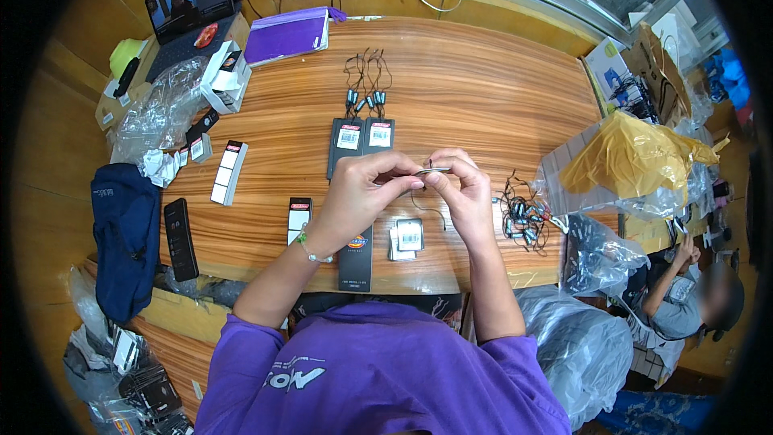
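My left hand (372,181) and my right hand (460,185) meet above the middle of the table. Both pinch a thin tag (436,169), seen nearly edge-on, and a dark string (441,214) hangs down below it. Beneath my left wrist lies a long dark hang tag (354,270). Beside it is a small pile of white labelled cards (409,235). Farther off, two dark hang tags with white stickers (379,136) lie side by side, their black strings (368,73) stretched away from me. Right of my right hand sits a tangle of black strings with small seals (523,218).
Stacks of white label cards (229,173) and a black phone (180,238) lie left, near a navy pouch (125,234). Behind them are a laptop (189,12) and a purple notebook (287,35). A plastic-covered box with yellow wrapping (636,153) stands right. Another person (680,298) sits far right.
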The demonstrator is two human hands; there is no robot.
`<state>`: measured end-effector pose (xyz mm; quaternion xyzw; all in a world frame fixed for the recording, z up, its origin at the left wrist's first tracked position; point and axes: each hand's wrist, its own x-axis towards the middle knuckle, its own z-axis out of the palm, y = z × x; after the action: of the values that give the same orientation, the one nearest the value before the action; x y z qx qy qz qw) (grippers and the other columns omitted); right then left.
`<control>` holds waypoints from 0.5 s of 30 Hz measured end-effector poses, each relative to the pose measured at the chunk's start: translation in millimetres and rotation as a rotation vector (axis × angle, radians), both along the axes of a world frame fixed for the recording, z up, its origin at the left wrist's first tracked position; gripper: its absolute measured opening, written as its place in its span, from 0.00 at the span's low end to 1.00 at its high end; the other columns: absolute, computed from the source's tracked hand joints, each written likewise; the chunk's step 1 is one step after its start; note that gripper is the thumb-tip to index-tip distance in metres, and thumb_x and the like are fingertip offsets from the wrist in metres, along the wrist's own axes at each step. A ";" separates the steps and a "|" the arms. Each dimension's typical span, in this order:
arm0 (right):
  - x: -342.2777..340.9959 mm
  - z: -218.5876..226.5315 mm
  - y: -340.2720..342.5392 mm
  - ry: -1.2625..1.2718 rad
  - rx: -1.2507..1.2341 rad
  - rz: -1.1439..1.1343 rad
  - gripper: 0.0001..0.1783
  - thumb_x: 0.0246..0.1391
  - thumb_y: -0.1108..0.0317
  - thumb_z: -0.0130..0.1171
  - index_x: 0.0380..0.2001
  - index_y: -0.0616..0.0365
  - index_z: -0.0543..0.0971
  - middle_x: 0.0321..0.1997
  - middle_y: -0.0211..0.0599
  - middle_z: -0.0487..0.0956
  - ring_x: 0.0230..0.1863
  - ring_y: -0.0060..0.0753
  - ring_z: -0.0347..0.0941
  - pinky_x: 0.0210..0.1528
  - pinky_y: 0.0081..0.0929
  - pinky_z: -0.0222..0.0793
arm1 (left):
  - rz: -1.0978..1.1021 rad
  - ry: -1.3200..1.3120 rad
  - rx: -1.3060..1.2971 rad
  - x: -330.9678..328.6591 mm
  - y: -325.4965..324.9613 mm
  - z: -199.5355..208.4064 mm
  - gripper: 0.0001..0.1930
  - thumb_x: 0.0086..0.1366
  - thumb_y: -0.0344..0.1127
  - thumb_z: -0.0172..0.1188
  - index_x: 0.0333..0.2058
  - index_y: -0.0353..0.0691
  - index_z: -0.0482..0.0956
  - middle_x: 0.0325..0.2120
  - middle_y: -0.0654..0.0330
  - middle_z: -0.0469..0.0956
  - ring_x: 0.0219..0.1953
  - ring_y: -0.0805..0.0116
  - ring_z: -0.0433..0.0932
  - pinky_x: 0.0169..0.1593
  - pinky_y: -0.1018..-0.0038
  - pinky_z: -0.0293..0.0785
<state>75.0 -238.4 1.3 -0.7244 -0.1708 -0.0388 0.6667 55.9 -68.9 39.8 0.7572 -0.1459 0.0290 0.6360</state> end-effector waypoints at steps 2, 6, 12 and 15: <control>1.0 1.2 -0.4 0.022 0.029 0.048 0.06 0.46 0.72 0.61 0.28 0.63 0.77 0.33 0.34 0.74 0.38 0.27 0.69 0.45 0.24 0.62 | 0.003 0.008 -0.007 -0.4 0.9 1.5 0.05 0.53 0.26 0.61 0.31 0.33 0.79 0.26 0.58 0.80 0.28 0.75 0.78 0.32 0.80 0.74; -2.3 7.7 0.8 0.285 0.314 0.129 0.04 0.50 0.71 0.58 0.29 0.61 0.77 0.34 0.31 0.75 0.36 0.22 0.69 0.43 0.19 0.62 | 0.045 -0.227 0.179 2.7 2.2 -1.9 0.05 0.53 0.27 0.61 0.30 0.35 0.79 0.26 0.56 0.79 0.27 0.68 0.78 0.31 0.77 0.74; 6.1 16.8 -4.7 0.364 0.685 0.043 0.07 0.55 0.67 0.53 0.27 0.58 0.73 0.30 0.31 0.74 0.36 0.24 0.69 0.43 0.21 0.63 | 0.038 -0.411 0.320 1.4 3.4 -4.8 0.05 0.54 0.27 0.60 0.31 0.37 0.78 0.27 0.55 0.79 0.28 0.63 0.79 0.31 0.74 0.74; 12.6 23.1 -5.5 0.240 0.954 0.146 0.07 0.59 0.64 0.48 0.33 0.55 0.69 0.26 0.32 0.72 0.30 0.29 0.69 0.39 0.30 0.66 | 0.086 -0.335 0.218 3.7 3.1 -10.2 0.05 0.54 0.26 0.59 0.31 0.36 0.77 0.27 0.55 0.78 0.29 0.62 0.79 0.32 0.73 0.74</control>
<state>87.5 -243.9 24.4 -0.3240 -0.1065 0.0176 0.9399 59.6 -65.9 29.6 0.8117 -0.2194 0.1655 0.5153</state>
